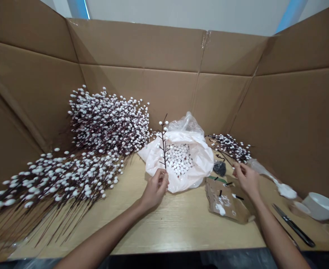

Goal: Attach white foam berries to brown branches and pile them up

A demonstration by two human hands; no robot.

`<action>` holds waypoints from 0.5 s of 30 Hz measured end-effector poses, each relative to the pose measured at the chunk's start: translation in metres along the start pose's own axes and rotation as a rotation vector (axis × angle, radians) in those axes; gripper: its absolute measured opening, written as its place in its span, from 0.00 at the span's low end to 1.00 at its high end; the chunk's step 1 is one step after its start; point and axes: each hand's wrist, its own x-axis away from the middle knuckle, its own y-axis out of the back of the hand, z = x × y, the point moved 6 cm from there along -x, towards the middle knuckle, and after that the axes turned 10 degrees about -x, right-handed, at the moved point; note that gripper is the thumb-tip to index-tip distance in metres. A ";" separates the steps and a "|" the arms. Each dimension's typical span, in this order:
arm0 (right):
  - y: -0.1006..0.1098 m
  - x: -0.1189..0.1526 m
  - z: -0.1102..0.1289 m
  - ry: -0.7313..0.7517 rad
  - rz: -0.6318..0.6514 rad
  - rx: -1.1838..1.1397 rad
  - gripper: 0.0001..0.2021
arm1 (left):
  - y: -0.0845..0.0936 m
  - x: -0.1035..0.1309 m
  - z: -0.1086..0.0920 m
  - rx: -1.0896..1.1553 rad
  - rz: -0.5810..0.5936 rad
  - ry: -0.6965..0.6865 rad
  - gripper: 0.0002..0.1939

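L hand [154, 187] pinches base of near-upright berry stem [164, 154] at ctr. of frame, a low grip best held steady w/ bare side twigs unobstructed; R hand [247, 180], right of ctr., has fingers curled, pinch & contents unconfirmed.

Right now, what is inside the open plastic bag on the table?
Many small white berries show inside the plastic bag. What lies beneath their top layer, including the bag's bottom, is covered and cannot be seen.
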 end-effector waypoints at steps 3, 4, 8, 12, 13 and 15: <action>0.016 0.008 0.018 0.017 -0.184 -0.088 0.22 | 0.000 0.000 0.000 0.008 -0.009 0.004 0.12; 0.020 0.015 0.029 0.042 -0.267 -0.131 0.20 | 0.000 0.000 0.001 0.010 -0.012 0.006 0.12; -0.016 0.049 0.089 0.107 -0.101 -0.397 0.14 | -0.001 0.000 0.004 0.015 -0.014 -0.001 0.12; -0.109 0.078 0.129 -0.158 0.505 -0.611 0.18 | -0.001 0.001 0.002 -0.019 0.007 -0.042 0.11; -0.126 0.081 0.133 -0.239 0.553 -0.684 0.18 | -0.001 0.001 0.001 -0.034 0.009 -0.056 0.10; -0.154 0.083 0.137 -0.391 0.630 -0.860 0.16 | 0.000 0.001 -0.002 -0.055 0.006 -0.080 0.09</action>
